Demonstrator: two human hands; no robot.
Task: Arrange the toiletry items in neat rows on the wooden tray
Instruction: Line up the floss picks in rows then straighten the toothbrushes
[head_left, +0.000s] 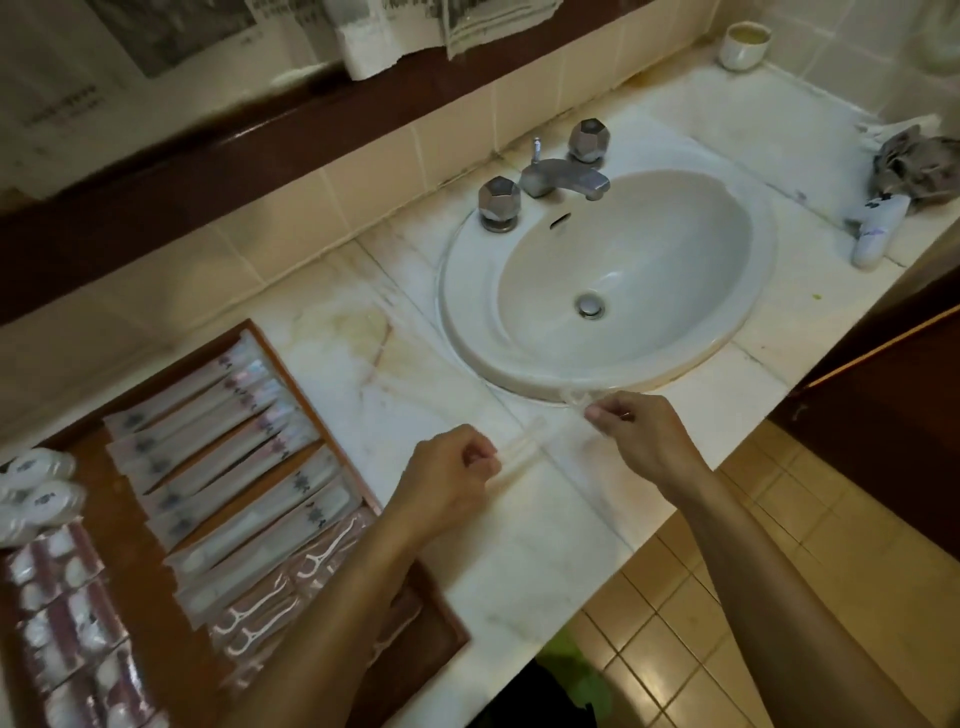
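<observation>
Hands (447, 470) (636, 428) pinching clear slim packet (530, 441), ends held taut

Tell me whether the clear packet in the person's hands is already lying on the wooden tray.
No: the left hand and right hand hold the clear packet stretched over the marble counter, right of the wooden tray.
</observation>
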